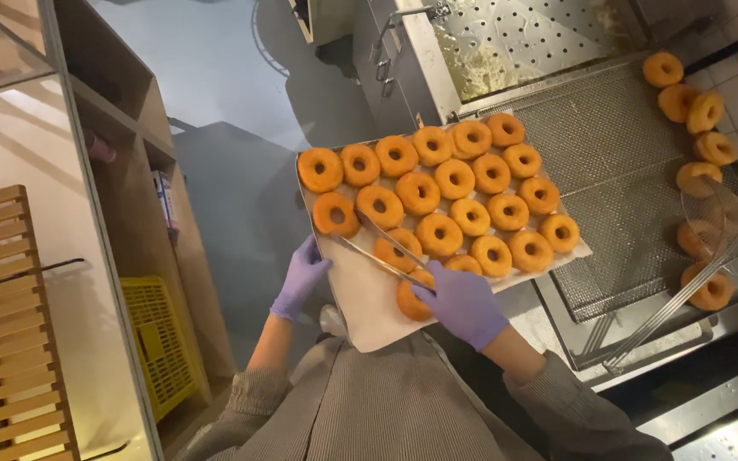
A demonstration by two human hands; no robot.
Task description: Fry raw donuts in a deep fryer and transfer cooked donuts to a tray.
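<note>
A big metal fryer table [617, 154] fills the upper right of the frame. Its mesh shelf has golden doughnuts [700, 111] in a line down the right edge, and a wire skimmer [711, 248] lies over the lower ones.

In the middle is a flat tray [369, 307] lined with pale paper. It holds rows of ring doughnuts [454, 179], all golden brown, packed close together. The near part of the paper is bare.

At the lower left, a yellow plastic crate [160, 341] stands under a wooden shelf unit [121, 111]. A slatted wooden panel [2, 324] leans at the far left. Some small packages [164, 196] sit on a shelf, too small to tell apart.

The left hand [302, 275], in a purple glove, grips the left edge of the tray. The right hand [463, 300], also gloved, is closed around metal tongs [382, 252]. The tong tips point up left among the doughnuts, a little apart. I cannot tell if they pinch one.
</note>
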